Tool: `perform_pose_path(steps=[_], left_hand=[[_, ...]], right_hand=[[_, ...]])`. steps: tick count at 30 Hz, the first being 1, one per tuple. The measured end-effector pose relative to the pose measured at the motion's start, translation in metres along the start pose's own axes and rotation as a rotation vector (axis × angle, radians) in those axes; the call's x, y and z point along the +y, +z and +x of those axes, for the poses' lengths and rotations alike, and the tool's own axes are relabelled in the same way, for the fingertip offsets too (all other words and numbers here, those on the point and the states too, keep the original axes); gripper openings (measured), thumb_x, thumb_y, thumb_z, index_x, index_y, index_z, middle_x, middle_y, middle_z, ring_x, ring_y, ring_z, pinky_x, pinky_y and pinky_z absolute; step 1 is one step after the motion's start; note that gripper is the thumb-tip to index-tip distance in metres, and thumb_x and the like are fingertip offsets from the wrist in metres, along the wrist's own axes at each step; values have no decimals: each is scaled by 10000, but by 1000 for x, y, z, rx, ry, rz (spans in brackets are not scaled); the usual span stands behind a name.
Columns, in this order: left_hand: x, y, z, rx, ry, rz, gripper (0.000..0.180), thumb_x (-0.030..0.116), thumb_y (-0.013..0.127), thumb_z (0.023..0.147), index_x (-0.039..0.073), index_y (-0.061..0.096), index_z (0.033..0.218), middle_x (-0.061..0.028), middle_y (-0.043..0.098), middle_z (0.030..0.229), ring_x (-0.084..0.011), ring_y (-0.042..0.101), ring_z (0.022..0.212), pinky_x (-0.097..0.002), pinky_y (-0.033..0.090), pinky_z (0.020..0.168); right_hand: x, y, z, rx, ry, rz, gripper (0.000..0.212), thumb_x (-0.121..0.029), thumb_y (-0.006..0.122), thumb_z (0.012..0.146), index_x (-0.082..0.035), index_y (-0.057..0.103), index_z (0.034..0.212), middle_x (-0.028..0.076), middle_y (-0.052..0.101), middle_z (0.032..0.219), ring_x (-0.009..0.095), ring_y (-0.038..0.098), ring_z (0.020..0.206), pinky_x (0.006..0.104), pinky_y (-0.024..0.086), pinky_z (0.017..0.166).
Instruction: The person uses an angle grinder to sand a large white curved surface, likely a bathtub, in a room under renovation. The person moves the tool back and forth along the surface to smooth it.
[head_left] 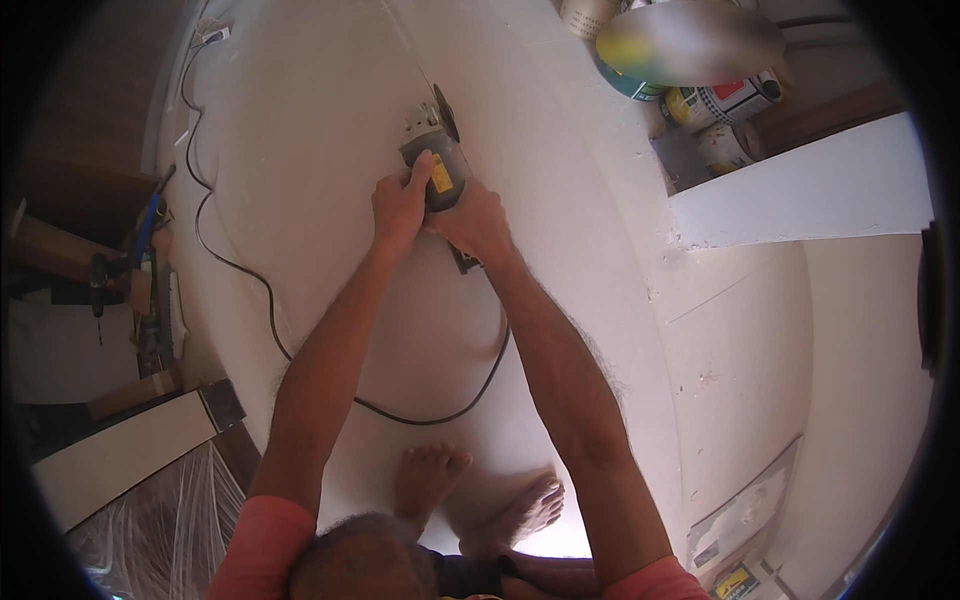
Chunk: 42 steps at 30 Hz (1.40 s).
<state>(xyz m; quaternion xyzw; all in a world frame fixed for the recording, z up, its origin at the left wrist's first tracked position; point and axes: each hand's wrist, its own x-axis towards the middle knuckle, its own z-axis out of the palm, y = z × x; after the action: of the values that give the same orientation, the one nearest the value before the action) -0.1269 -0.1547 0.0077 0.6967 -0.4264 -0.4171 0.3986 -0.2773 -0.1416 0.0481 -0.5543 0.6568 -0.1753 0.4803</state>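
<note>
Both my hands are wrapped round an angle grinder with a dark body and a yellow label. My left hand grips its left side, the thumb lying along the body. My right hand holds the rear from the right, hiding much of the handle. The thin dark cutting disc stands on edge at the far right of the grinder's head. It meets or hovers just over a thin line on the pale surface; I cannot tell which. A black power cord loops from the tool past my left forearm.
The cord runs to a white socket block at the far left. Paint tins crowd a recess at the upper right, beside a white ledge. A drill and other tools lie left. My bare feet are close below the cord.
</note>
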Motion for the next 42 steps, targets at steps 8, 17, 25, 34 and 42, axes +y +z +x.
perform_pose_path(steps=[8,17,25,34,42], left_hand=[[5,1,1,28,0,32,768,642,676,1008,-115,799,1046,-235,786,932,-289,759,878,-448,584,828],[5,1,5,51,-23,46,783,653,690,989,-119,799,1065,-263,790,969,-320,778,926,-457,593,851],[8,3,-1,54,-31,62,774,644,689,992,-116,800,1084,-264,793,980,-328,777,924,-466,592,852],[6,3,-8,35,-1,56,759,632,680,1005,-111,801,1102,-253,796,957,-310,778,906,-459,591,849],[4,3,-10,37,-6,47,764,638,672,1007,-106,803,1121,-260,801,968,-318,784,916,-456,591,852]], right_hand=[[5,3,11,-19,-12,-6,606,-363,900,638,34,767,1076,194,809,966,342,796,899,425,625,828],[-1,-2,9,-37,10,7,611,-372,904,626,52,774,1047,198,809,992,337,794,914,419,623,833],[0,-4,5,-56,13,5,629,-381,911,625,47,775,1066,194,809,996,330,795,924,420,621,841],[10,1,2,-24,-23,18,627,-389,912,638,30,779,1085,174,810,993,318,793,917,418,618,835],[6,-2,-3,-35,1,26,618,-382,913,649,36,767,1080,194,810,999,342,796,930,436,623,840]])
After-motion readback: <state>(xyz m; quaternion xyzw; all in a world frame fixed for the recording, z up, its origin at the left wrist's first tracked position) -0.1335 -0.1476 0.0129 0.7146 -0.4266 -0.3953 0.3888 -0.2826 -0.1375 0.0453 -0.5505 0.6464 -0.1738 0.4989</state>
